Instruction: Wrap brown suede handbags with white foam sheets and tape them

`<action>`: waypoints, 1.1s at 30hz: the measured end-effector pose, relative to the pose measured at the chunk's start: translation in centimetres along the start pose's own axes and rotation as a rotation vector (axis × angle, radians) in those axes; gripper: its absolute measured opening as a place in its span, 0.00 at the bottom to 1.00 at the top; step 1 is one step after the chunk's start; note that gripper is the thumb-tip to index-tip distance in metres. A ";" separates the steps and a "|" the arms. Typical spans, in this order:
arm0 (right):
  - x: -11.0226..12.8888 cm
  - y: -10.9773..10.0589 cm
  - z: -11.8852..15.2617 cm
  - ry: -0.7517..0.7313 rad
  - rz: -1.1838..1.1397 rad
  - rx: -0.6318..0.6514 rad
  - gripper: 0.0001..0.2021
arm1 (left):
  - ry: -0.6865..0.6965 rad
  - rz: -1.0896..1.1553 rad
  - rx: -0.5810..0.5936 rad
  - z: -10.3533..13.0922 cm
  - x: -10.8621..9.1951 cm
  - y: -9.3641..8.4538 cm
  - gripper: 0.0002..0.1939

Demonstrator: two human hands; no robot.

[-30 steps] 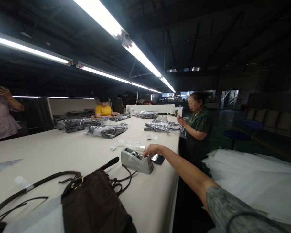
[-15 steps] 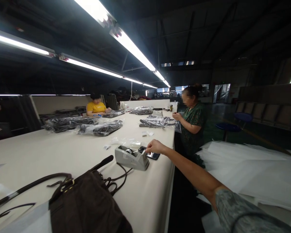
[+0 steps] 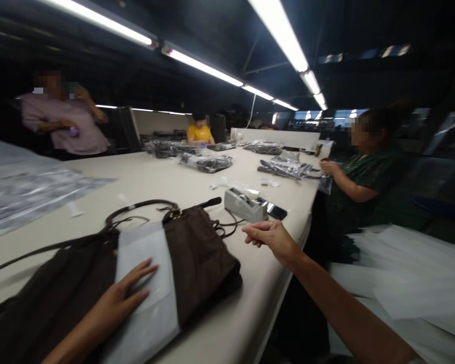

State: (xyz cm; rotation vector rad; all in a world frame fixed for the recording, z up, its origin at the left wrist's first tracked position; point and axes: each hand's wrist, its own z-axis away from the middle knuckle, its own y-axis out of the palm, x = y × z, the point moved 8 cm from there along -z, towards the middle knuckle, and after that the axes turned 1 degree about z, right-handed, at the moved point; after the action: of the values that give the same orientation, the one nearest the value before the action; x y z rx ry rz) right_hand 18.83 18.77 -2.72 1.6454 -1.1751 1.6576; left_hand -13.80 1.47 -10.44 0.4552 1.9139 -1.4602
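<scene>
A dark brown fabric handbag [image 3: 197,253] lies on the table with its dark handles stretched out beyond it. A white translucent sheet [image 3: 151,313] wraps across its middle. My left hand [image 3: 131,290] lies on this sheet, fingers spread and open. Above the bag's right end, my right hand [image 3: 269,237] is closed in a pinch. A piece of clear tape seems to be between its fingertips, though it barely shows. Just beyond that hand stands a grey tape dispenser [image 3: 244,206], with a dark phone [image 3: 275,210] beside it.
Several plastic-wrapped dark bundles [image 3: 207,162] lie farther along the table [image 3: 167,182]. Clear plastic sheeting [image 3: 30,187] covers the left side. White sheets [image 3: 413,278] are stacked at the right. Co-workers are at the right [image 3: 367,167], far end [image 3: 199,134] and left [image 3: 66,121].
My right hand has left the dispenser's cutting end and come back towards the bag. My left hand has come into view on the white sheet. The view has turned left and down.
</scene>
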 end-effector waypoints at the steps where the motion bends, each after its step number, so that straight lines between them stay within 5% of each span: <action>1: 1.2 3.5 1.1 0.014 -0.106 0.104 0.20 | -0.047 0.054 0.054 0.6 0.1 0.4 0.39; 5: 3.4 15.4 4.7 0.150 -0.301 0.332 0.16 | -0.081 0.154 0.083 1.0 -1.0 0.6 0.41; 9: 2.3 21.4 4.7 0.249 -0.302 0.315 0.04 | -0.050 0.178 0.057 0.9 -1.5 0.5 0.40; 24: -2.9 26.1 3.2 0.447 0.034 0.288 0.10 | -0.022 0.254 0.036 0.6 -0.6 0.8 0.31; 33: -4.5 26.9 1.3 0.456 0.313 0.520 0.13 | -0.019 0.265 0.037 0.5 -0.4 0.8 0.30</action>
State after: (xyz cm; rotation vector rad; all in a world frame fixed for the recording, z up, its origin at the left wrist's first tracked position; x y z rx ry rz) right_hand -2.70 5.48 -13.04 1.2712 -0.8399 2.5376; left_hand -12.83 1.31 -10.77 0.6825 1.7390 -1.3220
